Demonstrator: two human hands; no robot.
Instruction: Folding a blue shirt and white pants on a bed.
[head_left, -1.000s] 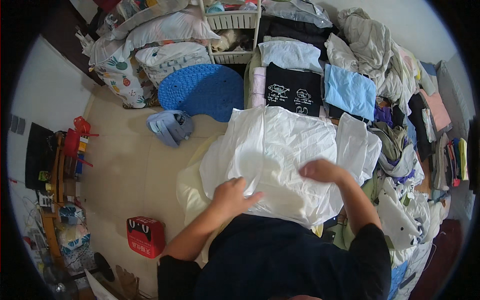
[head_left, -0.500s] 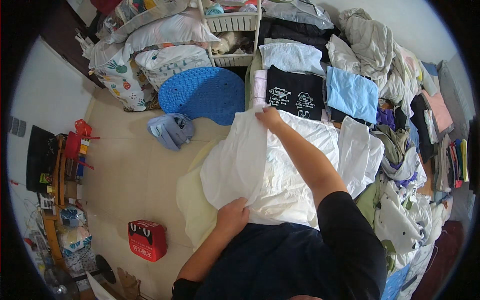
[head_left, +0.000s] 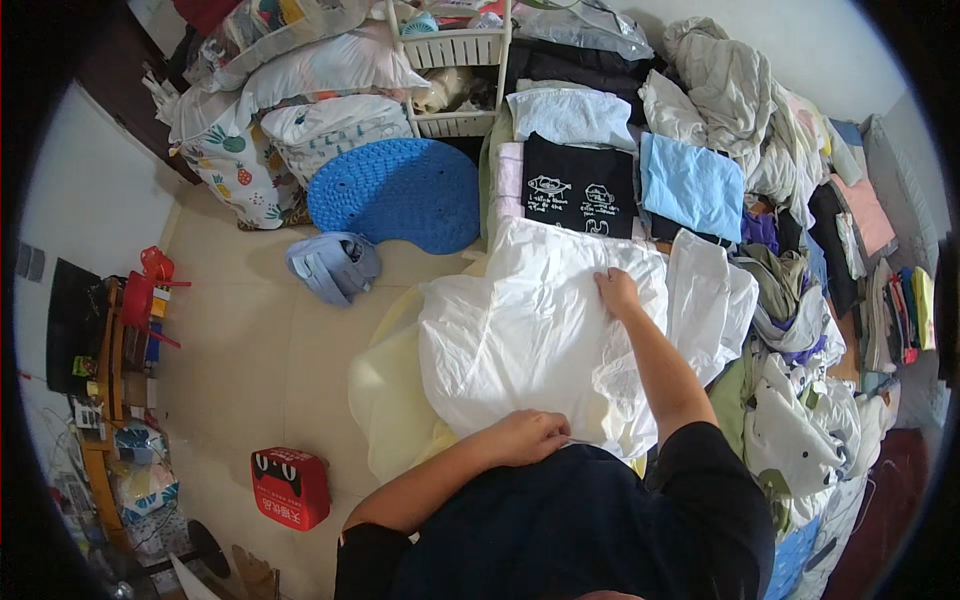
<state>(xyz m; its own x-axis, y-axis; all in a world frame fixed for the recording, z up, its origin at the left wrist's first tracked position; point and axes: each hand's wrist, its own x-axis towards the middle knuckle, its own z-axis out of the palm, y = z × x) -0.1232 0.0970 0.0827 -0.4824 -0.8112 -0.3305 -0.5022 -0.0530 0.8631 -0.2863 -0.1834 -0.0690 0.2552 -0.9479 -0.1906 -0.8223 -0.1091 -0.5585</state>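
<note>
A thin white garment (head_left: 500, 330) lies spread in front of me, its left part folded over toward the right. On its right side a loose white flap, like a sleeve (head_left: 708, 295), sticks out. My left hand (head_left: 540, 436) is closed on the garment's near edge, close to my body. Farther off and to the right, my right hand (head_left: 618, 292) has its fingers bent onto the upper right part of the cloth, seemingly gripping it. Pale yellow cloth (head_left: 385, 400) shows beneath the garment and hangs out on the left.
Beyond the garment lie a folded black printed shirt (head_left: 580, 180) and folded light blue cloth (head_left: 692, 185). Rumpled clothes (head_left: 795, 420) are heaped on the right. A blue textured board (head_left: 395, 195), a grey-blue bag-like bundle (head_left: 335, 267) and a red box (head_left: 290, 487) stand leftward.
Both hands have moved right, the right one also nearer me, carrying the garment's left part over. The fold now covers more of the cloth. The view has shifted slightly.
</note>
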